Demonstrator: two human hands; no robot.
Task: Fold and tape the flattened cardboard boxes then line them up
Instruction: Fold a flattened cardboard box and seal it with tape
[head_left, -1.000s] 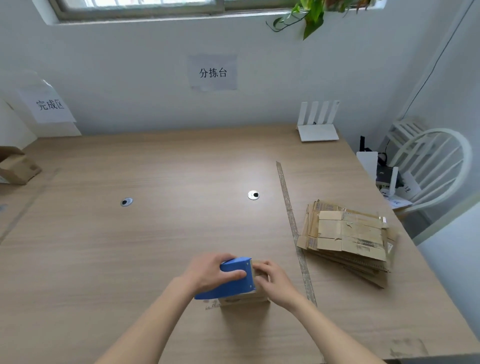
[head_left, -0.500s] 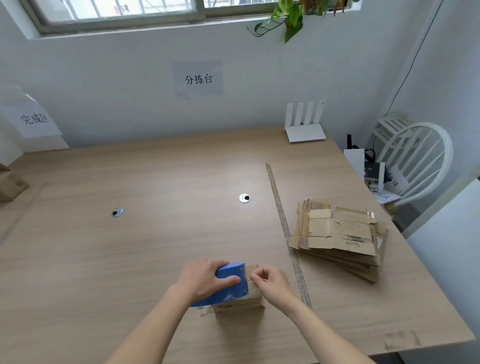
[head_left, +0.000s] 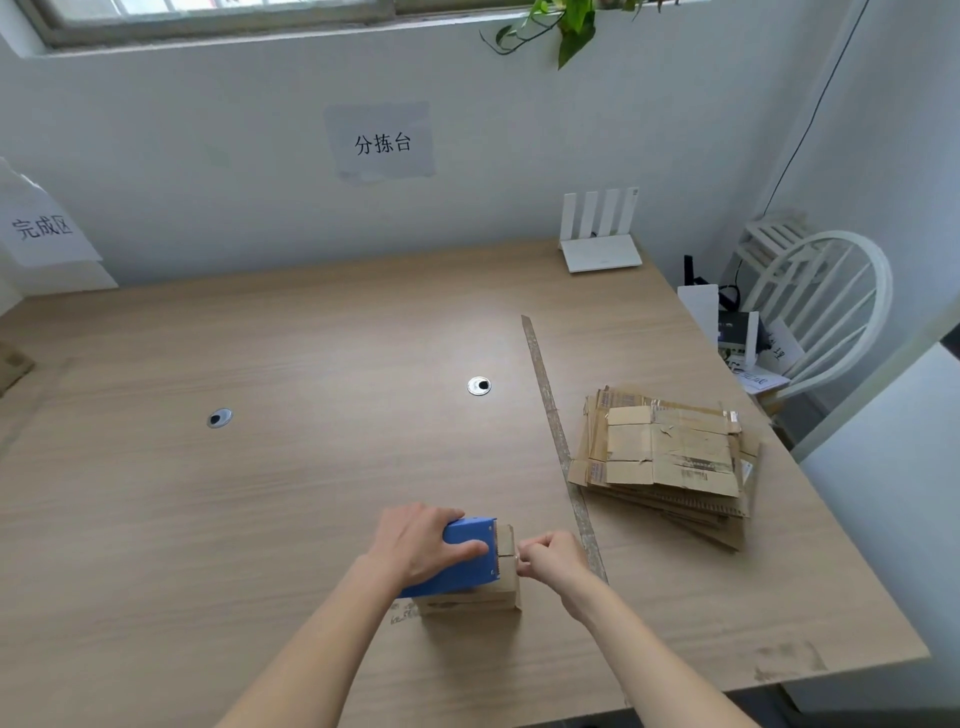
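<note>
L hand (head_left: 423, 545) clamps blue tape dispenser (head_left: 462, 558) atop small cardboard box (head_left: 480, 597), pinning it on bench (head_left: 260, 493) while R hand (head_left: 553, 558), just right, pinches what is prob. the tape end to draw it over the seam.

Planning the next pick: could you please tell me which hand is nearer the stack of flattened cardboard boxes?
Right. The right hand lies left of the stack of flattened cardboard boxes; the left hand is farther left.
</note>
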